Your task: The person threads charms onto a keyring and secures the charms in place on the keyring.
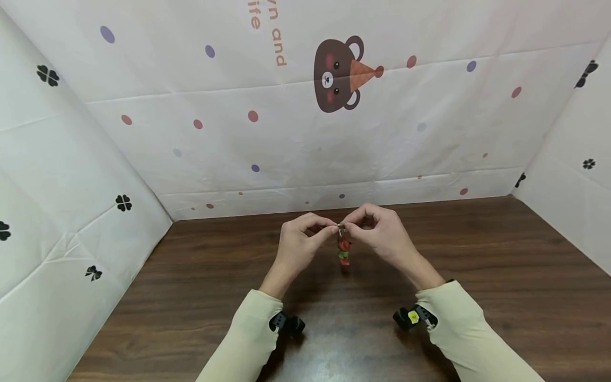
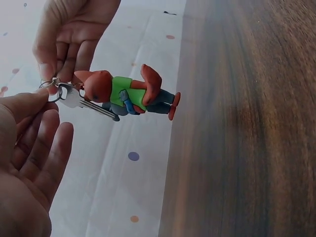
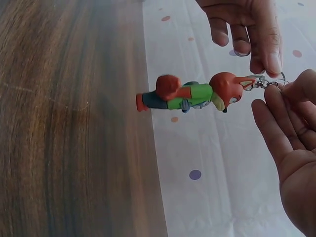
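Note:
A fox figurine keychain, orange with a green top and blue trousers, hangs head up between my two hands above the table. At its top is a metal split ring with a short chain. A silver key with a long blade hangs beside the figurine. My left hand pinches the ring and key head between thumb and index finger. From the other side my right hand pinches the ring with its thumb and fingertips. The two hands' fingertips nearly meet there.
Below lies a dark brown wooden table. White cloth with dots and a printed bear rises behind it. More white cloth stands at the left and right sides. Each wrist wears a black strapped camera.

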Action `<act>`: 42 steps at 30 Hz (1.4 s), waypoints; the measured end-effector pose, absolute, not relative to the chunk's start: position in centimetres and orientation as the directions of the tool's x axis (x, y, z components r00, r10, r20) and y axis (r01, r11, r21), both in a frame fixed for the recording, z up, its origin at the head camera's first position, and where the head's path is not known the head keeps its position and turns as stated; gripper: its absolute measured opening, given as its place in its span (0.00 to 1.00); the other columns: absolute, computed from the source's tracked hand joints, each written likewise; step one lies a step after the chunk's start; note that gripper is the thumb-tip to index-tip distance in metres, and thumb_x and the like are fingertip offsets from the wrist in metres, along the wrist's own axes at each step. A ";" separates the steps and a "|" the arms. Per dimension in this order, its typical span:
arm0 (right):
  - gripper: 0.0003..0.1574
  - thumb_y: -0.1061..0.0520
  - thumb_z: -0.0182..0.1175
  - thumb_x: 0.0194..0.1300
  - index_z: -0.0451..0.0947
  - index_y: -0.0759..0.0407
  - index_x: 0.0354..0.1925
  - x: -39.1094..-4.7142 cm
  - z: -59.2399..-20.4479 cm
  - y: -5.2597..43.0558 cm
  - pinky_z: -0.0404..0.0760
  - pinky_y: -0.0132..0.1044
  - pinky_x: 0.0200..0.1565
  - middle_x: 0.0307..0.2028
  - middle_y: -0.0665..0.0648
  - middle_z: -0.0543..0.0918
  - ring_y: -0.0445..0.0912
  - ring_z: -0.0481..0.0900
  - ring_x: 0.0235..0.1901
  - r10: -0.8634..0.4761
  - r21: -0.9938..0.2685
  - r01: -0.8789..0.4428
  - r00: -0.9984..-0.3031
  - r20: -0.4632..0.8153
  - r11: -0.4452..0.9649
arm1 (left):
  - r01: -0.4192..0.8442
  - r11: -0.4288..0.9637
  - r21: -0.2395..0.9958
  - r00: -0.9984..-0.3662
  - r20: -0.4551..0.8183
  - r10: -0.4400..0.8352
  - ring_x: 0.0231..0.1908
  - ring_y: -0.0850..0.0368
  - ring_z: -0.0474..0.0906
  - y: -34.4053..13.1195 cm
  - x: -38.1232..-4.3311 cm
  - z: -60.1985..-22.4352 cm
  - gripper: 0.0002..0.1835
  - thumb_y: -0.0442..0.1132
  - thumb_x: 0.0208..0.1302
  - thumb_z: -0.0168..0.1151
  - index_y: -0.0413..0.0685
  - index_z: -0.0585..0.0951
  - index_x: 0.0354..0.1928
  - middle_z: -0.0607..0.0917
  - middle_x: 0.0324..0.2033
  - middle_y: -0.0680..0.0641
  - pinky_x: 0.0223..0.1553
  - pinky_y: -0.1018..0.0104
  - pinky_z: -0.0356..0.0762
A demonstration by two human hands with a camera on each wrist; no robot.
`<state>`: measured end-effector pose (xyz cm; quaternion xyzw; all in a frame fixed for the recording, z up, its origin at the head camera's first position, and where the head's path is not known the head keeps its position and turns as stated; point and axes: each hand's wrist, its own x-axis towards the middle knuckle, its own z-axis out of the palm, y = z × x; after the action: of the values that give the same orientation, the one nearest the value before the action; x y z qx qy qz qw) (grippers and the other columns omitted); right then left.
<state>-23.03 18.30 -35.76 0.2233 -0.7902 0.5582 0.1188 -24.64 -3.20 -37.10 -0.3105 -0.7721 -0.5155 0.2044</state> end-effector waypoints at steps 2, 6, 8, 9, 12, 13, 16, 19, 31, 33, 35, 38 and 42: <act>0.03 0.63 0.69 0.73 0.85 0.63 0.41 -23.0 -35.7 18.3 0.86 0.36 0.38 0.43 0.57 0.89 0.49 0.87 0.37 -0.219 -0.833 -0.482 -0.874 0.434 0.271 | 0.684 0.269 0.679 -0.730 0.630 0.265 0.34 0.59 0.85 -3.2 -24.6 -37.1 0.02 0.37 0.69 0.75 0.49 0.93 0.40 0.91 0.37 0.54 0.37 0.64 0.85; 0.02 0.63 0.70 0.72 0.86 0.63 0.41 -23.0 -35.5 18.4 0.86 0.36 0.37 0.44 0.58 0.89 0.49 0.87 0.36 -0.214 -0.835 -0.479 -0.876 0.433 0.270 | 0.679 0.253 0.689 -0.734 0.627 0.262 0.34 0.58 0.85 -3.1 -24.6 -37.0 0.03 0.38 0.69 0.75 0.49 0.93 0.41 0.91 0.37 0.54 0.37 0.61 0.85; 0.02 0.63 0.70 0.72 0.86 0.63 0.41 -23.0 -35.5 18.4 0.86 0.36 0.38 0.44 0.58 0.89 0.51 0.87 0.36 -0.211 -0.839 -0.474 -0.878 0.430 0.267 | 0.679 0.247 0.692 -0.734 0.628 0.259 0.34 0.58 0.85 -3.1 -24.7 -37.1 0.03 0.38 0.68 0.75 0.49 0.93 0.41 0.91 0.37 0.54 0.37 0.60 0.86; 0.02 0.63 0.70 0.72 0.86 0.63 0.41 -23.0 -35.5 18.4 0.86 0.36 0.38 0.44 0.58 0.89 0.51 0.87 0.36 -0.207 -0.840 -0.471 -0.880 0.428 0.268 | 0.678 0.244 0.694 -0.735 0.628 0.256 0.34 0.57 0.86 -3.1 -24.7 -37.1 0.03 0.38 0.68 0.75 0.49 0.93 0.41 0.91 0.37 0.54 0.37 0.60 0.86; 0.02 0.63 0.70 0.72 0.86 0.63 0.41 -23.1 -35.5 18.6 0.86 0.36 0.38 0.44 0.58 0.89 0.51 0.86 0.36 -0.196 -0.848 -0.460 -0.886 0.420 0.264 | 0.675 0.231 0.701 -0.737 0.628 0.248 0.33 0.56 0.86 -3.1 -24.7 -37.1 0.03 0.37 0.68 0.76 0.48 0.93 0.41 0.91 0.36 0.54 0.36 0.62 0.85; 0.03 0.63 0.71 0.71 0.86 0.63 0.41 -23.1 -35.5 18.6 0.86 0.35 0.38 0.44 0.58 0.89 0.50 0.86 0.36 -0.193 -0.850 -0.458 -0.887 0.419 0.261 | 0.672 0.230 0.704 -0.740 0.626 0.246 0.33 0.56 0.86 -3.1 -24.7 -37.1 0.03 0.37 0.68 0.76 0.48 0.93 0.41 0.91 0.36 0.54 0.36 0.63 0.85; 0.03 0.63 0.71 0.71 0.87 0.63 0.41 -23.1 -35.5 18.6 0.85 0.35 0.38 0.44 0.58 0.89 0.49 0.86 0.36 -0.188 -0.850 -0.460 -0.887 0.423 0.258 | 0.666 0.229 0.710 -0.746 0.620 0.244 0.33 0.57 0.85 -3.1 -24.6 -37.1 0.03 0.37 0.68 0.75 0.48 0.93 0.41 0.90 0.37 0.54 0.36 0.63 0.85; 0.04 0.62 0.71 0.72 0.87 0.63 0.42 -23.1 -35.5 18.7 0.85 0.35 0.38 0.44 0.59 0.89 0.50 0.86 0.36 -0.192 -0.845 -0.467 -0.883 0.428 0.261 | 0.666 0.240 0.706 -0.745 0.616 0.257 0.33 0.59 0.84 -3.1 -24.5 -37.0 0.03 0.37 0.69 0.74 0.48 0.92 0.42 0.90 0.37 0.54 0.37 0.59 0.86; 0.05 0.60 0.70 0.73 0.87 0.62 0.43 -23.1 -35.7 18.5 0.84 0.36 0.38 0.41 0.58 0.88 0.52 0.85 0.35 -0.205 -0.844 -0.450 -0.891 0.404 0.293 | 0.649 0.300 0.700 -0.761 0.579 0.293 0.43 0.61 0.85 -2.8 -24.4 -37.1 0.04 0.38 0.75 0.69 0.47 0.87 0.45 0.90 0.41 0.53 0.45 0.56 0.84; 0.05 0.60 0.70 0.73 0.86 0.61 0.43 -23.1 -35.6 18.5 0.83 0.36 0.37 0.40 0.57 0.88 0.51 0.84 0.35 -0.197 -0.839 -0.448 -0.893 0.404 0.310 | 0.639 0.326 0.697 -0.769 0.568 0.293 0.41 0.61 0.86 -2.7 -24.3 -37.2 0.04 0.39 0.76 0.68 0.47 0.86 0.46 0.90 0.40 0.53 0.45 0.59 0.84; 0.05 0.59 0.69 0.74 0.85 0.60 0.43 -23.1 -35.6 18.4 0.81 0.36 0.36 0.40 0.56 0.87 0.50 0.83 0.34 -0.187 -0.833 -0.445 -0.895 0.405 0.328 | 0.640 0.345 0.686 -0.768 0.571 0.290 0.39 0.60 0.86 -2.7 -24.4 -37.1 0.04 0.39 0.76 0.68 0.47 0.85 0.46 0.90 0.39 0.52 0.43 0.61 0.85; 0.04 0.59 0.68 0.75 0.84 0.59 0.44 -23.0 -35.6 18.3 0.80 0.36 0.36 0.39 0.55 0.86 0.50 0.81 0.34 -0.181 -0.826 -0.443 -0.896 0.405 0.349 | 0.651 0.368 0.664 -0.759 0.584 0.288 0.37 0.60 0.86 -2.7 -24.4 -37.1 0.04 0.38 0.75 0.68 0.46 0.85 0.46 0.89 0.39 0.52 0.42 0.62 0.85; 0.03 0.60 0.68 0.75 0.84 0.59 0.44 -23.0 -35.7 18.3 0.80 0.36 0.35 0.38 0.55 0.86 0.51 0.82 0.34 -0.192 -0.821 -0.446 -0.895 0.403 0.358 | 0.670 0.376 0.640 -0.741 0.605 0.292 0.36 0.59 0.85 -2.8 -24.5 -37.1 0.03 0.36 0.74 0.69 0.45 0.85 0.45 0.88 0.38 0.51 0.40 0.62 0.85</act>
<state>-23.03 18.31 -35.68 0.1955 -0.8152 0.5319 0.1195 -24.46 -2.82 -37.07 -0.2988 -0.8048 -0.4721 0.2005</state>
